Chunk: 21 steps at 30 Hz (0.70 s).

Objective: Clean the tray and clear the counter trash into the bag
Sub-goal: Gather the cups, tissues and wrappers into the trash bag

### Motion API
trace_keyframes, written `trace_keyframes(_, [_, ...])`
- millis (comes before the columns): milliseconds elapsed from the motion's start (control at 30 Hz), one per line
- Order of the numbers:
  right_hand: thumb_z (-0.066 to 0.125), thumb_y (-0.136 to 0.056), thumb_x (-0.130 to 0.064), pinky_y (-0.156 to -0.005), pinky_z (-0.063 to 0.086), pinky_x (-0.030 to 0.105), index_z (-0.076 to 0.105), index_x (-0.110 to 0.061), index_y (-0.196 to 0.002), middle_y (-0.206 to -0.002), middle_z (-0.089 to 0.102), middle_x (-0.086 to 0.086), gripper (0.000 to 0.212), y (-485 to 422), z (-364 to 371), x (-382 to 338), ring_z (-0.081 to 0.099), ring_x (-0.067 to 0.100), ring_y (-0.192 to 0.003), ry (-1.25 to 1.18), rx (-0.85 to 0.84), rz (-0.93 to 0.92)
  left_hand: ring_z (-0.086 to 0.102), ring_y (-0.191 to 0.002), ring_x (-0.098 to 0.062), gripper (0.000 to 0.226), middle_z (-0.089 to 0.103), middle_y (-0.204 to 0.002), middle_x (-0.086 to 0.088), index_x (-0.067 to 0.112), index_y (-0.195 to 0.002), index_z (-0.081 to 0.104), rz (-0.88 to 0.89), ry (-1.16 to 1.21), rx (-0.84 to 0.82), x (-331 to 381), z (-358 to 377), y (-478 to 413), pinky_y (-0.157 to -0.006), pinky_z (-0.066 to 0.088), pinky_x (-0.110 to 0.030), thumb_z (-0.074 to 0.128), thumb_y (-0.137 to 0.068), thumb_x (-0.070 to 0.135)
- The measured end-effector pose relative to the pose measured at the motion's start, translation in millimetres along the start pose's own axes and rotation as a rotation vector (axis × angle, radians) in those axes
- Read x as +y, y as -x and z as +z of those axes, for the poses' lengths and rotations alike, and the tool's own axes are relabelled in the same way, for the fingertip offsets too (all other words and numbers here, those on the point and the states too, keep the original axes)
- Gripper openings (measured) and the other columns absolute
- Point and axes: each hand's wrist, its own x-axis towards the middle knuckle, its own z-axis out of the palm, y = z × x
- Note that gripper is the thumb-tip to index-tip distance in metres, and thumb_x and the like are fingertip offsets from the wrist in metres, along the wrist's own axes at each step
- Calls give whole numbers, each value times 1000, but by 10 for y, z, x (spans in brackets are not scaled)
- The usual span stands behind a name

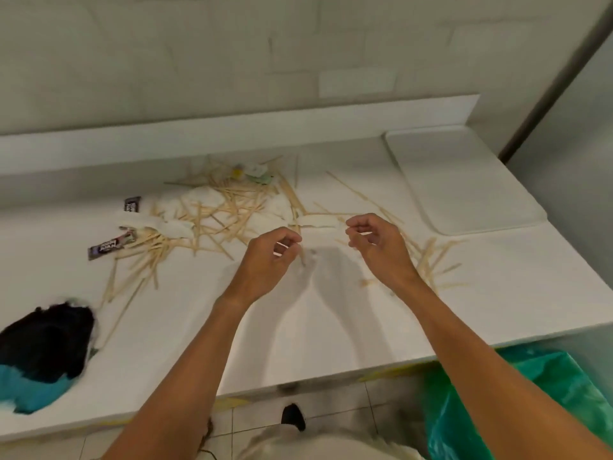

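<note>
Left grip (268, 257) and right grip (374, 247) hover; wrapper (112, 245) lettering unreadable.

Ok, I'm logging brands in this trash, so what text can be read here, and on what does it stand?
On the long dark wrapper: white lettering, too blurred to read.
On the smaller dark wrapper: white print, too blurred to read.
On the small pale packets: too small and blurred to tell any print.
Nothing else shows text.
</note>
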Motion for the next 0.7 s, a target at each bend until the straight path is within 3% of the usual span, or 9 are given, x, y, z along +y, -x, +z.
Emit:
trace_keyframes(133, [62,-92,-8,-81,54,28,68,-14,-100,-96,68,-6,12,-376,505,-167,66,17,-89,16,-50,-35,63,-84,-5,9,68,-92,7,17,-100,69,5,-18,30,-267,-440,-226,-72,47,-11,62,-94,17])
trace_keyframes(300, [60,-87,-6,-76,51,23,68,-24,-90,-91,68,-8,19,-845,1039,-276,65,12,-85,54,-90,-8,62,-83,-5,8,67,-93,5,17,-99,69,3,-31,59,-561,-837,-558,-70,50,-14,63,-94,18])
trace_keyframes(467, [54,-89,-4,-64,40,2,68,-10,-100,-96,66,-6,19,-1291,1408,-329,61,9,-92,154,-106,1,64,-83,-4,9,68,-93,9,18,-100,69,-8,-79,85,-778,-1069,-943,-69,49,-12,64,-92,19])
trace_keyframes(633, [52,-88,-11,-69,46,12,66,-22,-102,-100,68,-3,23,-1771,1694,-263,66,15,-91,253,-118,42,64,-81,-4,10,68,-89,12,25,-89,65,-32,-116,123,-1022,-1226,-1397,-69,51,-17,63,-92,16])
trace_keyframes(700, [57,-89,-14,-64,42,6,64,-22,-107,-105,66,-3,21,-1947,1782,-242,64,14,-94,303,-123,60,62,-81,-6,15,65,-87,13,25,-87,63,-44,-159,133,-1110,-1258,-1587,-73,52,-20,61,-91,11])
